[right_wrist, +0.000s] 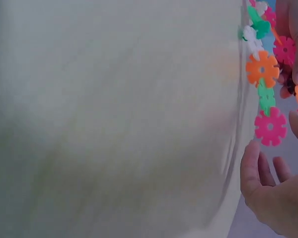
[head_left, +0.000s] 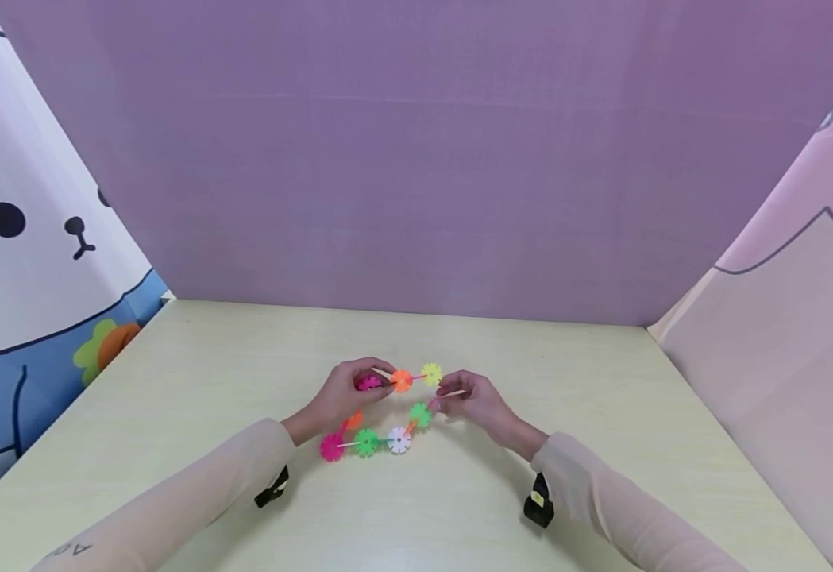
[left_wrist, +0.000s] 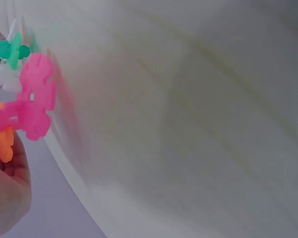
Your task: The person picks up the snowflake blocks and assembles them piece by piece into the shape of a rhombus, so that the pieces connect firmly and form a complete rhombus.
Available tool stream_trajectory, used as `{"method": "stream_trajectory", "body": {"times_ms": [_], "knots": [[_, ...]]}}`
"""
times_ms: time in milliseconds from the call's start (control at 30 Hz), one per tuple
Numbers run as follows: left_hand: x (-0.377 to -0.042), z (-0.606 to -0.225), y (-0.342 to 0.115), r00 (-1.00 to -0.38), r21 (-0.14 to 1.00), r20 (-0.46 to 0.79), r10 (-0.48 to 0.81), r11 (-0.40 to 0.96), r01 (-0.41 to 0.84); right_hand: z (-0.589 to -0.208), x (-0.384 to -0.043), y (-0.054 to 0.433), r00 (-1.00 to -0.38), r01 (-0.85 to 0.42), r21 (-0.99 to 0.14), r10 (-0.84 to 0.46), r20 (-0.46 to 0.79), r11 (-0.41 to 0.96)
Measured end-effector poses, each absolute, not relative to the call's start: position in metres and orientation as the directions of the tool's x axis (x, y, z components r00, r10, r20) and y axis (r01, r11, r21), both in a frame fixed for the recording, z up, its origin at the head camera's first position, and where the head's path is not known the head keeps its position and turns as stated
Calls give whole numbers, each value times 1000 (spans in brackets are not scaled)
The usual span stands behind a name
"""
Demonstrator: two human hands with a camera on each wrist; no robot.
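A chain of slotted plastic flower discs curves in an open loop in the head view, with a white disc (head_left: pixel 399 440) and a magenta disc (head_left: pixel 331 447) along its near side. My left hand (head_left: pixel 345 395) pinches the far side of the chain, beside an orange disc (head_left: pixel 402 380). A yellow disc (head_left: pixel 432 374) ends that side, close to the fingertips of my right hand (head_left: pixel 483 409). In the right wrist view, that hand's fingers are spread and gently bent around a pink end disc (right_wrist: pixel 270 126); whether they touch it is unclear. My left palm is mostly hidden.
The pale wooden table (head_left: pixel 194 381) lies under both hands. A purple cloth wall (head_left: pixel 416 175) rises behind it, with printed cloth panels at the left (head_left: pixel 37 302) and right (head_left: pixel 780 357). Black wrist devices (head_left: pixel 538 502) hang under the sleeves.
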State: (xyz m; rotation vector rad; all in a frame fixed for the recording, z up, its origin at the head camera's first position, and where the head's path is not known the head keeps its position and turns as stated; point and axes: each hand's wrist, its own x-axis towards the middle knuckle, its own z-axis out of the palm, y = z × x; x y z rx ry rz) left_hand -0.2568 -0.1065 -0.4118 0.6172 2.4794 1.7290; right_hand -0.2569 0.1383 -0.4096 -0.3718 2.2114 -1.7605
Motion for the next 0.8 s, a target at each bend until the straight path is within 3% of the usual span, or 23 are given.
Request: {"method": "stream_trajectory", "body": {"times_ms": [333, 800], "knots": [[-258, -413, -107, -922, 908, 184, 340, 301, 292, -415, -250, 131, -927, 47, -988, -361, -98, 148], [-256, -415, -109, -912, 888, 249, 325, 299, 349, -414, -251, 118, -953, 20, -997, -302, -40, 71]]}}
